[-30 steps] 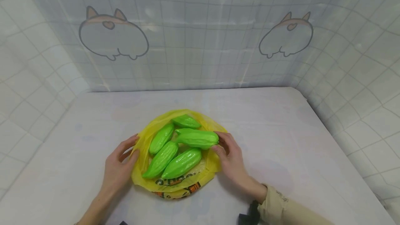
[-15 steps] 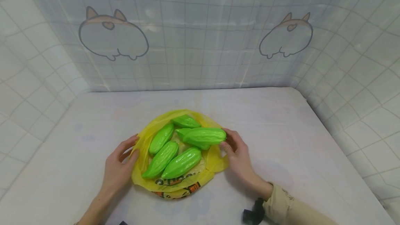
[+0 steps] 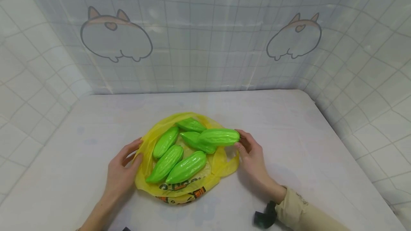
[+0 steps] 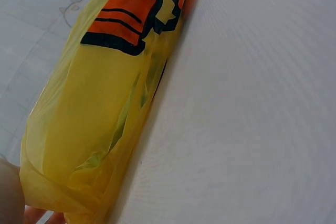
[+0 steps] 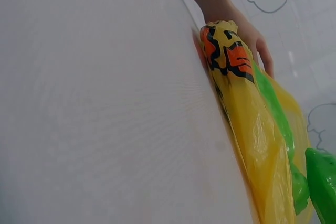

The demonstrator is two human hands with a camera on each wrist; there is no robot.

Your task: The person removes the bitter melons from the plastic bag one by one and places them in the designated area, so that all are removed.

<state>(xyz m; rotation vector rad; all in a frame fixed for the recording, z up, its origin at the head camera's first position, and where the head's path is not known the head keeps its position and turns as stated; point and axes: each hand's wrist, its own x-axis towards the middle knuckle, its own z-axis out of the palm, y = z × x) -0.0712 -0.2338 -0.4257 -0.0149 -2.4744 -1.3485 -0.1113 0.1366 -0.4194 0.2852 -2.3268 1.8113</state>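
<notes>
Since the right hand grips that gourd by one end, it could slip toward the worktop's right edge; left hand pinches the bag.

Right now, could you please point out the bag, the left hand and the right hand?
Bag (image 4: pixel 94 98), left wrist view, plain yellow side.
Left hand (image 3: pixel 121 169), head view, back of the hand.
Right hand (image 3: pixel 255 159), head view, back of the hand.

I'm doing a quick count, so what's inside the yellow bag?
Inside the yellow bag, five green vegetables are visible; one of them is partly covered by a sixth vegetable, which the right hand pinches. Whatever lies underneath them is covered and can't be seen.
</notes>
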